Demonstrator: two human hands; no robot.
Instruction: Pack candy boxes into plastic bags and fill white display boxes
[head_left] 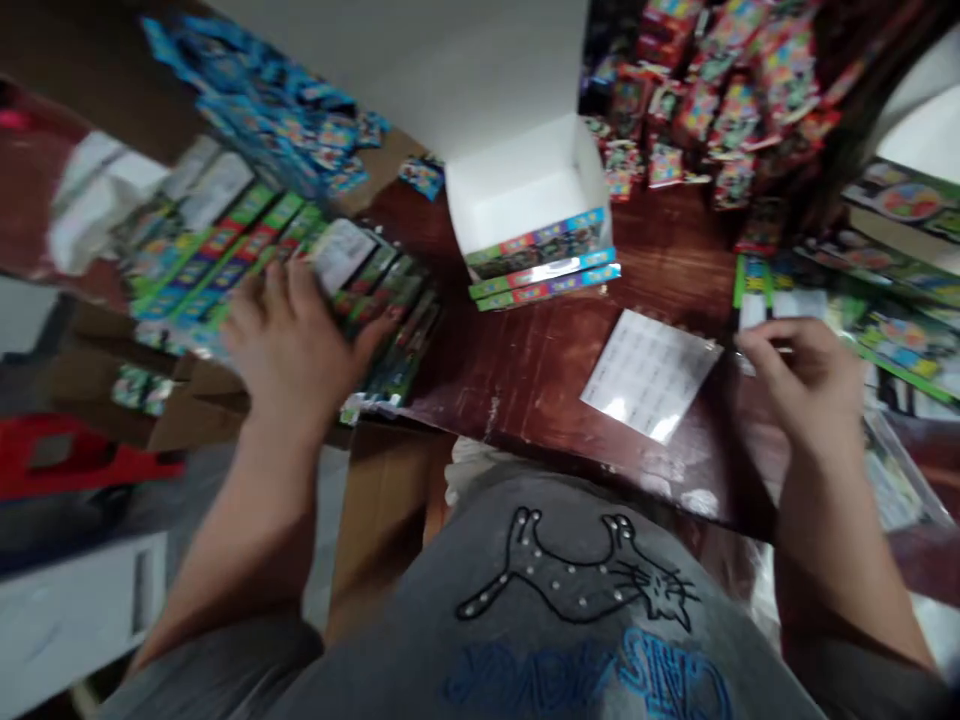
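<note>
My left hand point(289, 340) lies with fingers spread on a row of colourful green, red and blue printed boxes point(225, 250), its thumb reaching across the darker wrapped ones point(390, 320). On the right, my right hand point(817, 385) is closed, with thumb and forefinger pinched together; whatever is between them is too small and blurred to make out. Just left of those fingertips lies a white sheet with rows of small printed labels point(652, 375). An open white box with a printed front point(525, 190) stands at the middle of the table, above the sheet.
Blue sachets point(277, 110) are heaped at the upper left, red sachets point(727, 100) at the upper right. Green printed cartons point(907, 330) crowd the right side. The brown table's front edge point(570, 455) runs close to my body; a cardboard box point(382, 500) stands below it.
</note>
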